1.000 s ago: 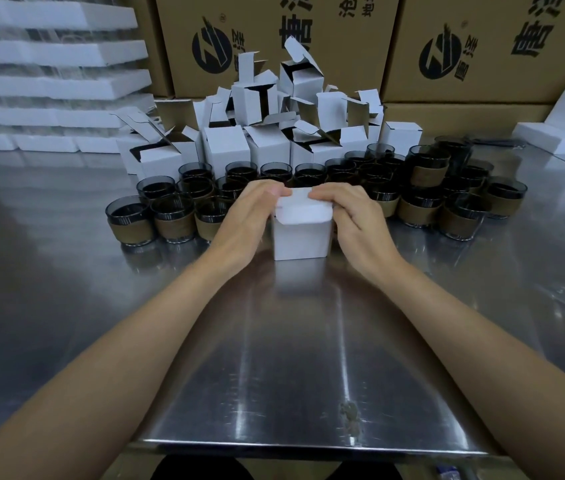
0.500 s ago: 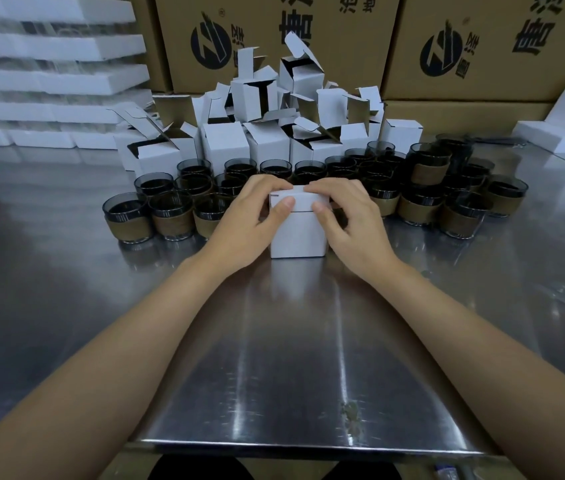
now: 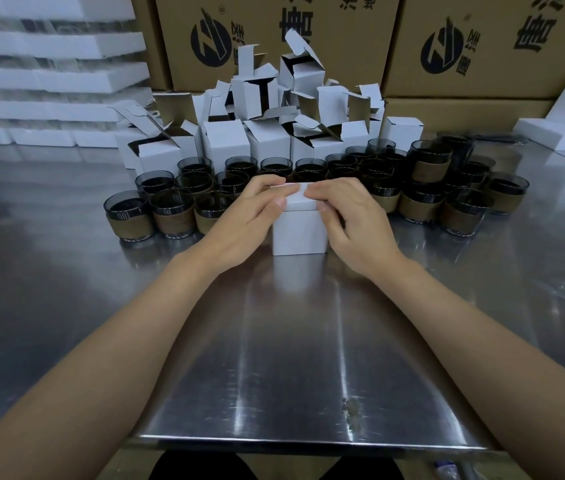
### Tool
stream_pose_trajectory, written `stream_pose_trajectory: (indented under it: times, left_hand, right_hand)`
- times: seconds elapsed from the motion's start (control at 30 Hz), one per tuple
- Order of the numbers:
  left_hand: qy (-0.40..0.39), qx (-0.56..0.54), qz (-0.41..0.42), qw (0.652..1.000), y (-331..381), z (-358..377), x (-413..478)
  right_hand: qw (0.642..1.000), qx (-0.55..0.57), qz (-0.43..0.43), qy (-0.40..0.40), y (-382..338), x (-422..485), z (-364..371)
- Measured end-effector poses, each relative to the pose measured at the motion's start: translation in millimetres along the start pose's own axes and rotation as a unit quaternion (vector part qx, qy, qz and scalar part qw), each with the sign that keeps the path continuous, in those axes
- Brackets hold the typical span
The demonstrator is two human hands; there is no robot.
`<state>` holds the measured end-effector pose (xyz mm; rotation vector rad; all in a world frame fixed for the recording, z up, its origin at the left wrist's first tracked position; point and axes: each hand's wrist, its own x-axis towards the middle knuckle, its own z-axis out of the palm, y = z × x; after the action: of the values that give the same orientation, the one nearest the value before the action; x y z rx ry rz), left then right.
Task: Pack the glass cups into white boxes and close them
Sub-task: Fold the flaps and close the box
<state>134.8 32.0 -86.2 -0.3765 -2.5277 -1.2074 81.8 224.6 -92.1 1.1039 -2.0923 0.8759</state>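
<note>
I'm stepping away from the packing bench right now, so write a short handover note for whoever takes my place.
Left hand and right hand: both grip the white box on the metal table, fingers on its lid, which looks folded down.
Glass cups stand unpacked in rows behind it; open boxes are piled behind those.
To do: check the lid is tucked, set the box aside, pack the rest.

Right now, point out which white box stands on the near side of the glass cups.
The white box held between the left hand and right hand. All other boxes lie in the pile behind the glass cups.
</note>
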Motion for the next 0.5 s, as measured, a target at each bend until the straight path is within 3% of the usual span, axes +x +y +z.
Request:
stream_pose_trajectory:
  times: [0.17, 0.33, 0.5]
  left_hand:
    - [-0.015, -0.101, -0.043, 0.994, 4, 3, 2]
    - [0.015, -0.203, -0.085, 0.975, 12, 11, 7]
    - [0.021, -0.105, -0.070, 0.992, 3, 20, 3]
  right_hand:
    - [0.997, -0.044, -0.058, -0.009, 2, -2, -1]
    - [0.998, -0.012, -0.052, -0.030, 3, -1, 1]
    - [0.999, 0.040, 0.004, -0.022, 3, -4, 5]
